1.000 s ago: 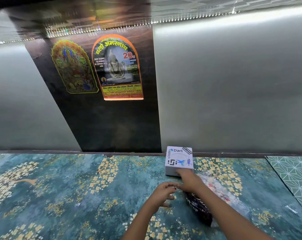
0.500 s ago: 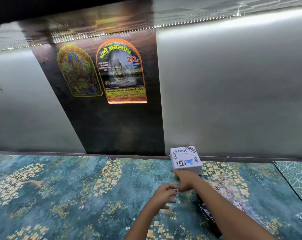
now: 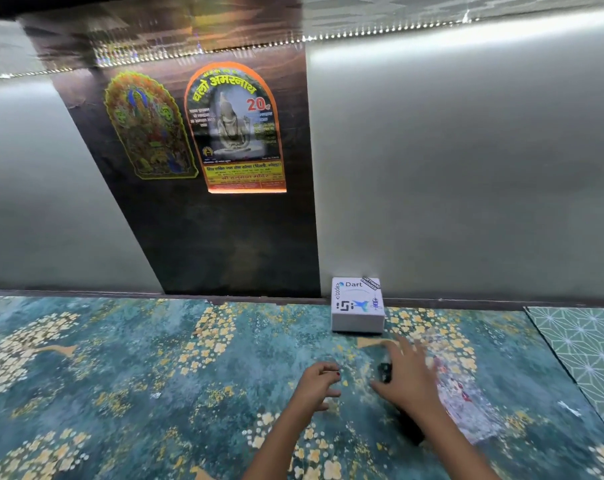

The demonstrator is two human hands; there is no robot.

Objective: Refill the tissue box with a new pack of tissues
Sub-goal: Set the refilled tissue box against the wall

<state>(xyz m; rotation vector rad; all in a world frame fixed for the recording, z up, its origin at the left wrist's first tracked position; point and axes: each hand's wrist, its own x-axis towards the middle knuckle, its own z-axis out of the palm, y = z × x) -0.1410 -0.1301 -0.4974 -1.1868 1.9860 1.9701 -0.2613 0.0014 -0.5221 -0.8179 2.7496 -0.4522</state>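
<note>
White and square, the tissue box [image 3: 357,304] sits against the wall straight ahead of the right hand [image 3: 406,379], whose spread, empty fingers hover over a dark wrapped pack [image 3: 409,426] lying toward the person, while the loosely curled left hand [image 3: 316,384] waits farther off.

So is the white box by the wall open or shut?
Shut, it seems: the white box sits flat on the mat, printed top unbroken, no flap raised.

One box [image 3: 357,304], two hands [image 3: 317,384], perhaps one pack [image 3: 467,403]
</note>
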